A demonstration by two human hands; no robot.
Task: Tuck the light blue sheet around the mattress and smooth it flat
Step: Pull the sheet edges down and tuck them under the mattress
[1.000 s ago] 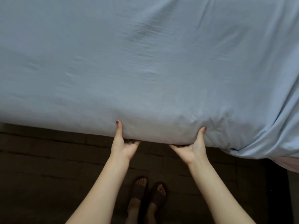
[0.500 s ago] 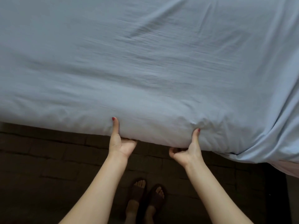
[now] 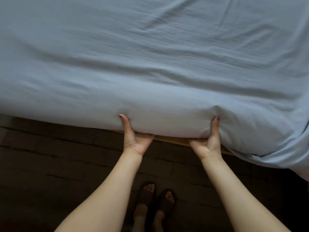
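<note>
Sheet (image 3: 150, 64) covers the mattress top, lightly wrinkled. Left hand (image 3: 135, 139) and right hand (image 3: 207, 144) grip its near edge, thumbs up, fingers hidden beneath. Tuck under way; loose bunch at 4 o'clock and smoothing remain.

One sheet (image 3: 150, 56), two hands, two sandals (perhaps slippers) (image 3: 148, 195).

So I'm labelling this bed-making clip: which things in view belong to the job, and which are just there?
Part of the job:
- light blue sheet
- mattress edge under it, lifted
- left hand, fingers tucked under
- right hand, fingers tucked under
- wooden bed frame

Just there:
- brown sandals
- dark tiled floor
</note>
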